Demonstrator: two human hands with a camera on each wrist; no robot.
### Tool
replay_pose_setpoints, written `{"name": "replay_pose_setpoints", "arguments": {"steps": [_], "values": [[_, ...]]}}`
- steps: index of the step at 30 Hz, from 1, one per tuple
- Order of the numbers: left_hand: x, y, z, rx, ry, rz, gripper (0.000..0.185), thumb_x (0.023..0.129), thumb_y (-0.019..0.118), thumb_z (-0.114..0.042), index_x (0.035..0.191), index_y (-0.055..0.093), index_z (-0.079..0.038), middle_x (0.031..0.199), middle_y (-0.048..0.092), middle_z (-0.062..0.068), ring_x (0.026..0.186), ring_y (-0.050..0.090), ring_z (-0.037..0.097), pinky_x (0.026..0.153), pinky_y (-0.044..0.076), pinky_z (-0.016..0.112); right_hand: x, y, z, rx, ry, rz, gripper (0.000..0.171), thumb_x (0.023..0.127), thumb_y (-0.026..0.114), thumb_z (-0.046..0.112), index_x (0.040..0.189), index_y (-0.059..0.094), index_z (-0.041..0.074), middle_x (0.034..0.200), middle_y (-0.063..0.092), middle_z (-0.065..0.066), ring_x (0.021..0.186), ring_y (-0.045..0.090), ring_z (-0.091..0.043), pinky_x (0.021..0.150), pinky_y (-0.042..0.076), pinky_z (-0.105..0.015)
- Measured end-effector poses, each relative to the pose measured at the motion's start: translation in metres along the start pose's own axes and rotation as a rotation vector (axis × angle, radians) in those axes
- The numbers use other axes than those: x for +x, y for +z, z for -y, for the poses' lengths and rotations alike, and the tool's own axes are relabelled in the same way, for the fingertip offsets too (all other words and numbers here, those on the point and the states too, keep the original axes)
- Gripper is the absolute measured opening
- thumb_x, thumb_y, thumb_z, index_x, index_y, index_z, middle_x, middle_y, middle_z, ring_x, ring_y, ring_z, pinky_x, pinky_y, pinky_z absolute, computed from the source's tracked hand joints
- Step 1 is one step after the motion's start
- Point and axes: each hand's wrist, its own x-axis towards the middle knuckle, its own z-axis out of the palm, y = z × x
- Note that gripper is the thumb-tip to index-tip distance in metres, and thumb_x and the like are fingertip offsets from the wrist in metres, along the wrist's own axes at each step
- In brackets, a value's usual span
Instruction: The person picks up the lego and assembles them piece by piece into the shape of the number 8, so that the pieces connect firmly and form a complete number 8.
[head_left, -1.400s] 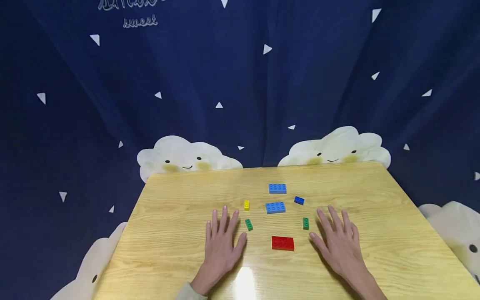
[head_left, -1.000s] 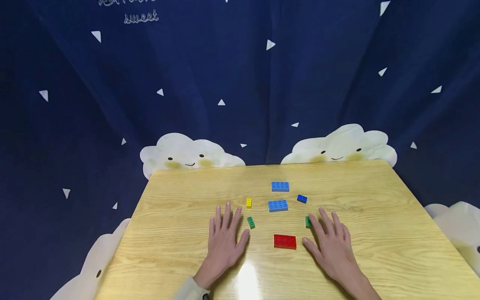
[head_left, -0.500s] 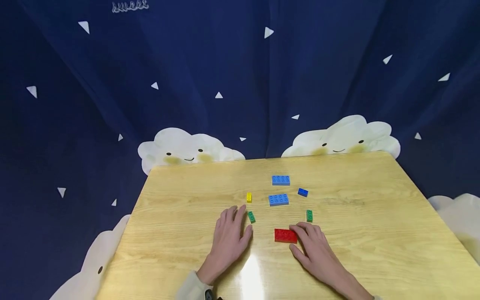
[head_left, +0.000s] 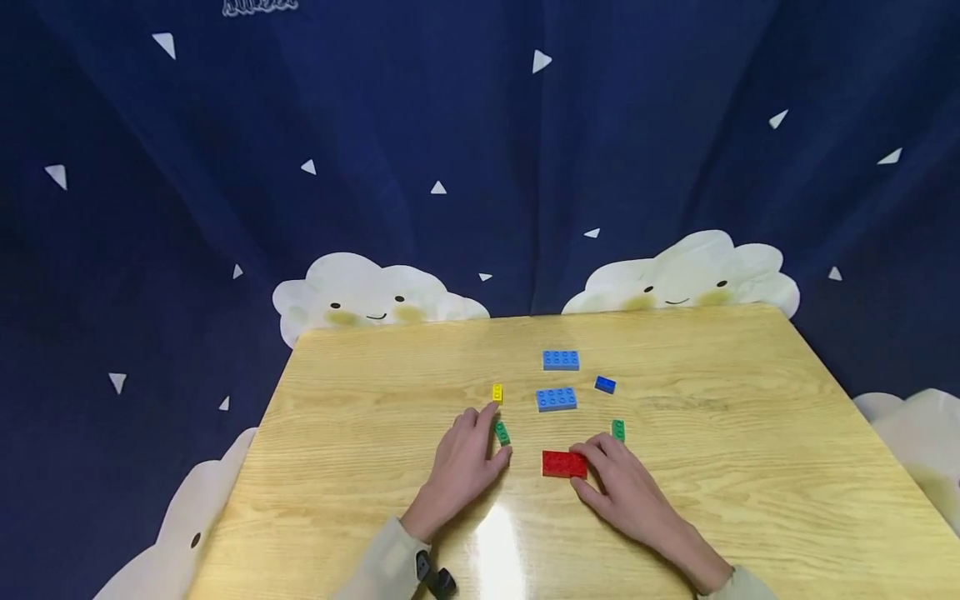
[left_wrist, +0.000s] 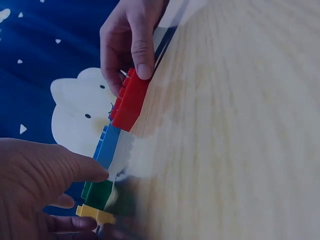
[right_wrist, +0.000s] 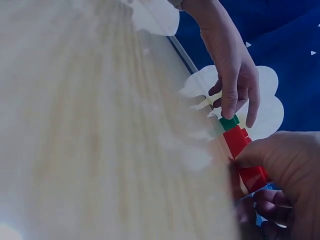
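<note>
The left green brick (head_left: pixel 502 433) lay on the bench (head_left: pixel 360 417), just right of the nearer left hand (head_left: pixel 462 458), its long axis slanting fore and aft between widely parted thumb and forefinger; contact was unclear. That hand slanted forward and inward. The right hand (head_left: pixel 626 492), angled inward, pinched the red brick (head_left: pixel 557 463) by its right end.

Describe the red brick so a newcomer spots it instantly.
On the wooden table, find the person's right hand. The red brick lies between its thumb and fingers, nearer the person than any other brick. It is the only red one there.
</note>
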Motion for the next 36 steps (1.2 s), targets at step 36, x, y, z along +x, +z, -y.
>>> {"name": "replay_pose_setpoints", "arguments": {"steps": [36], "values": [[0.001, -0.02, 0.001, -0.184, 0.079, 0.147, 0.035, 0.096, 0.077, -0.033, 0.124, 0.07, -0.013, 0.092, 0.061, 0.003, 0.077, 0.048, 0.011, 0.062, 0.041, 0.023, 0.054, 0.017, 0.009, 0.107, 0.005, 0.179, 0.035, 0.091, 0.079, 0.024, 0.124, 0.07, 0.016, 0.092, 0.051, 0.008, 0.075, 0.042, -0.009, 0.063, 0.037, -0.024]]}}
